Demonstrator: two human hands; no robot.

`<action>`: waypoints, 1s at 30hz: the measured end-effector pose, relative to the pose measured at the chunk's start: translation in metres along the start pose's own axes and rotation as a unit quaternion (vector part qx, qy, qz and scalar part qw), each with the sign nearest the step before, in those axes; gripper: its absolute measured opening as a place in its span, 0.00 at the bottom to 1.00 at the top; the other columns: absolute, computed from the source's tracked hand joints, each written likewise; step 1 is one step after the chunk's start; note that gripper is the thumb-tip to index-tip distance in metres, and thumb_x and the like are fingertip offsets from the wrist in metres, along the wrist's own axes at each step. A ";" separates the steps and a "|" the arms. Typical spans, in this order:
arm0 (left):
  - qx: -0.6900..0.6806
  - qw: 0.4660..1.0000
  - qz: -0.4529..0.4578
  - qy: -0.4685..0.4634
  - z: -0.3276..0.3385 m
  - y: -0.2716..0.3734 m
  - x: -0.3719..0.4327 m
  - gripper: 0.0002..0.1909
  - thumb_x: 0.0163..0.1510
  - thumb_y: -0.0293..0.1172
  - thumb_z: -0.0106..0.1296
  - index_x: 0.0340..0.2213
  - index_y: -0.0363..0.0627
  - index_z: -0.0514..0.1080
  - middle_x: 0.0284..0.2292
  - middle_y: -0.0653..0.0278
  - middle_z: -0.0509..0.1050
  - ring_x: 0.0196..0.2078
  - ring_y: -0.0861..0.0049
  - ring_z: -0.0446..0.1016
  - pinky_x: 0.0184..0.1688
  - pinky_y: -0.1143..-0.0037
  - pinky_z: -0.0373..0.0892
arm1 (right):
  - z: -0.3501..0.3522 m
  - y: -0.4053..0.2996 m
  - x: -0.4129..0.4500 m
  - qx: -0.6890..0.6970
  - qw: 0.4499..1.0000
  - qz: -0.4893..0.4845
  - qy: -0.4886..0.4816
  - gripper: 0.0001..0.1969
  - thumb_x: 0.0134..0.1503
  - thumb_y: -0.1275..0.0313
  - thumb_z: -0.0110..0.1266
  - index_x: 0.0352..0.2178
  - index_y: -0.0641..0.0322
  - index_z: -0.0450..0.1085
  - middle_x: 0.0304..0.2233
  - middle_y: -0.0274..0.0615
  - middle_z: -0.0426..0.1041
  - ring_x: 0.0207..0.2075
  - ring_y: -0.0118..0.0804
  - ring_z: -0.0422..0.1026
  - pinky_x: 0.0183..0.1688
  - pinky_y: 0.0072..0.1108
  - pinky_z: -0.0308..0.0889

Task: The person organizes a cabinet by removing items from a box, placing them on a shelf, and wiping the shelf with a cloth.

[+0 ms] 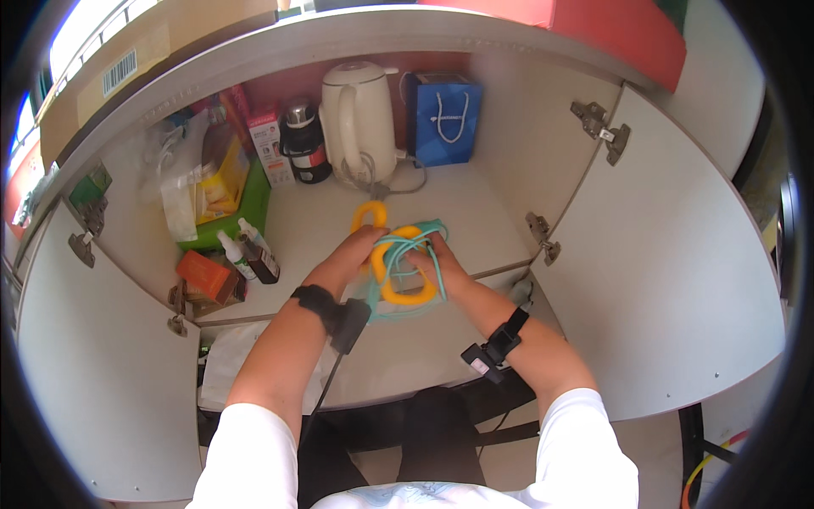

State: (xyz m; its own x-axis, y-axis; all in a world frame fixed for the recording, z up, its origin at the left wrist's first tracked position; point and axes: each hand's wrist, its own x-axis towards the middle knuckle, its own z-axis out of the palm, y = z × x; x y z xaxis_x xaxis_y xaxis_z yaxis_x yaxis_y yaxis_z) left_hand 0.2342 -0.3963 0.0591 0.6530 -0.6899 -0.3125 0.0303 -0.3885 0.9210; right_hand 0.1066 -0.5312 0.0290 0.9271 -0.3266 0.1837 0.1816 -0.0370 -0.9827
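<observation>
Both hands hold a bundle of teal cords with yellow loop handles, in front of an open cabinet. My left hand grips the bundle from the left, beside an upper yellow loop. From the right, my right hand closes on the cords, its fingers partly hidden behind them. Some teal strands hang in loose loops below the hands. The bundle looks like an elastic pull exerciser, though the tangle hides its full shape.
Behind stand a cream electric kettle with its cord, a black flask and a blue paper bag. A green bin, small bottles and an orange box sit left. Hinged doors stand open both sides.
</observation>
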 end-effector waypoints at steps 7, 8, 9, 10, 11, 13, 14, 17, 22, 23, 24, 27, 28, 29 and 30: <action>-0.304 0.942 0.040 -0.139 0.017 0.030 -0.073 0.20 0.52 0.46 0.51 0.41 0.46 0.66 0.35 0.66 0.71 0.37 0.77 0.70 0.41 0.74 0.68 | 0.017 -0.065 -0.016 0.004 0.995 0.088 0.042 0.19 0.51 0.67 0.53 0.40 0.66 0.57 0.32 0.46 0.70 0.35 0.35 0.71 0.34 0.26 0.67; -0.274 0.949 0.058 -0.142 0.018 0.029 -0.078 0.20 0.51 0.44 0.54 0.42 0.46 0.66 0.35 0.65 0.71 0.37 0.77 0.70 0.41 0.73 0.69 | 0.019 -0.072 -0.018 0.006 0.997 0.077 0.019 0.18 0.51 0.67 0.52 0.39 0.66 0.57 0.33 0.47 0.71 0.36 0.35 0.71 0.35 0.26 0.67; -0.274 0.949 0.059 -0.146 0.021 0.033 -0.084 0.20 0.51 0.44 0.54 0.42 0.46 0.66 0.35 0.65 0.71 0.37 0.77 0.70 0.41 0.73 0.69 | 0.013 -0.071 -0.015 0.004 0.997 0.077 0.023 0.18 0.51 0.67 0.52 0.39 0.66 0.57 0.33 0.47 0.71 0.36 0.35 0.71 0.35 0.26 0.67; -0.267 0.948 0.066 -0.158 0.023 0.039 -0.094 0.19 0.50 0.39 0.54 0.42 0.44 0.66 0.35 0.64 0.72 0.36 0.76 0.71 0.41 0.72 0.70 | 0.006 -0.065 -0.011 -0.074 0.995 0.067 0.021 0.19 0.52 0.67 0.52 0.40 0.67 0.57 0.34 0.47 0.71 0.36 0.36 0.71 0.36 0.26 0.67; -0.261 0.948 0.073 -0.169 0.026 0.043 -0.101 0.19 0.49 0.35 0.55 0.42 0.43 0.66 0.34 0.62 0.72 0.35 0.75 0.73 0.40 0.72 0.70 | -0.001 -0.059 -0.010 -0.152 0.987 0.057 0.018 0.19 0.53 0.67 0.52 0.41 0.68 0.58 0.34 0.47 0.71 0.36 0.37 0.71 0.37 0.25 0.68; -0.286 0.943 0.084 -0.150 0.014 0.038 -0.111 0.18 0.48 0.31 0.53 0.41 0.41 0.66 0.34 0.60 0.72 0.34 0.73 0.73 0.40 0.71 0.71 | 0.012 -0.093 -0.026 -0.057 0.997 0.048 -0.036 0.20 0.53 0.67 0.52 0.43 0.68 0.58 0.35 0.47 0.71 0.37 0.37 0.71 0.38 0.26 0.68; -0.308 0.936 0.099 -0.140 0.010 0.037 -0.115 0.18 0.46 0.27 0.52 0.41 0.39 0.66 0.34 0.59 0.73 0.34 0.71 0.74 0.40 0.70 0.72 | 0.014 -0.115 -0.037 0.035 0.996 0.036 -0.078 0.21 0.54 0.66 0.53 0.44 0.69 0.59 0.35 0.47 0.71 0.38 0.38 0.71 0.39 0.26 0.68; -0.334 0.933 0.004 -0.131 -0.006 0.048 -0.139 0.19 0.45 0.22 0.47 0.42 0.37 0.65 0.38 0.57 0.72 0.39 0.69 0.73 0.42 0.70 0.72 | -0.008 -0.156 -0.051 -0.029 0.981 0.056 -0.182 0.24 0.54 0.63 0.54 0.47 0.67 0.59 0.37 0.47 0.70 0.39 0.38 0.71 0.41 0.26 0.67; -0.443 0.887 0.037 -0.124 -0.008 0.055 -0.178 0.18 0.45 0.27 0.45 0.40 0.35 0.66 0.36 0.54 0.73 0.36 0.66 0.74 0.40 0.70 0.72 | -0.050 -0.167 -0.076 0.041 0.996 0.054 -0.056 0.28 0.54 0.55 0.51 0.51 0.63 0.58 0.41 0.45 0.69 0.43 0.38 0.69 0.45 0.27 0.64; -0.441 0.887 0.037 -0.129 -0.002 0.058 -0.186 0.18 0.45 0.27 0.45 0.40 0.35 0.66 0.36 0.54 0.73 0.36 0.66 0.74 0.40 0.70 0.72 | -0.057 -0.155 -0.078 0.057 0.997 0.039 0.022 0.31 0.53 0.50 0.50 0.51 0.62 0.59 0.43 0.45 0.68 0.45 0.39 0.67 0.46 0.28 0.63; -0.445 0.879 0.058 -0.162 0.003 0.060 -0.197 0.20 0.44 0.29 0.46 0.41 0.35 0.66 0.36 0.54 0.72 0.35 0.67 0.73 0.39 0.71 0.72 | -0.045 -0.145 -0.083 0.073 0.992 0.102 0.018 0.35 0.53 0.44 0.44 0.51 0.61 0.58 0.44 0.46 0.67 0.47 0.41 0.66 0.48 0.31 0.61; -0.471 0.856 0.095 -0.192 0.019 0.054 -0.211 0.25 0.41 0.39 0.47 0.40 0.34 0.66 0.32 0.53 0.70 0.25 0.71 0.68 0.29 0.74 0.69 | -0.001 -0.102 -0.098 0.240 0.935 0.222 -0.135 0.46 0.48 0.31 0.28 0.55 0.57 0.53 0.50 0.47 0.61 0.49 0.46 0.63 0.51 0.37 0.58; -0.489 0.835 0.106 -0.229 0.030 0.059 -0.218 0.25 0.41 0.39 0.48 0.40 0.34 0.66 0.32 0.52 0.70 0.27 0.69 0.69 0.31 0.73 0.70 | 0.019 -0.118 -0.111 0.359 0.888 0.224 -0.181 0.45 0.47 0.31 0.27 0.53 0.55 0.56 0.49 0.45 0.63 0.49 0.45 0.63 0.52 0.37 0.57; -0.505 0.813 0.117 -0.266 0.036 0.063 -0.223 0.26 0.41 0.40 0.48 0.41 0.34 0.66 0.32 0.51 0.71 0.28 0.66 0.71 0.32 0.72 0.70 | 0.028 -0.122 -0.115 0.359 0.888 0.222 -0.184 0.45 0.47 0.31 0.27 0.53 0.55 0.56 0.49 0.45 0.63 0.49 0.45 0.63 0.52 0.37 0.57; -0.481 0.839 0.103 -0.231 0.037 0.056 -0.215 0.25 0.42 0.38 0.48 0.41 0.34 0.65 0.33 0.50 0.71 0.31 0.64 0.72 0.33 0.71 0.71 | 0.032 -0.127 -0.120 0.423 0.866 0.203 -0.173 0.44 0.47 0.31 0.28 0.53 0.55 0.57 0.49 0.45 0.64 0.49 0.45 0.63 0.53 0.37 0.57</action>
State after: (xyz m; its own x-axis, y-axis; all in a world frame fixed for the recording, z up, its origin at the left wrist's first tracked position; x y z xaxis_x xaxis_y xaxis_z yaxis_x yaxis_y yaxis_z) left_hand 0.0673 -0.2928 0.1695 0.3620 -0.9319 0.0236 0.6954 0.2868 0.6589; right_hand -0.0176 -0.4573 0.1326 0.9869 0.1578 -0.0323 -0.1432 0.7680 -0.6243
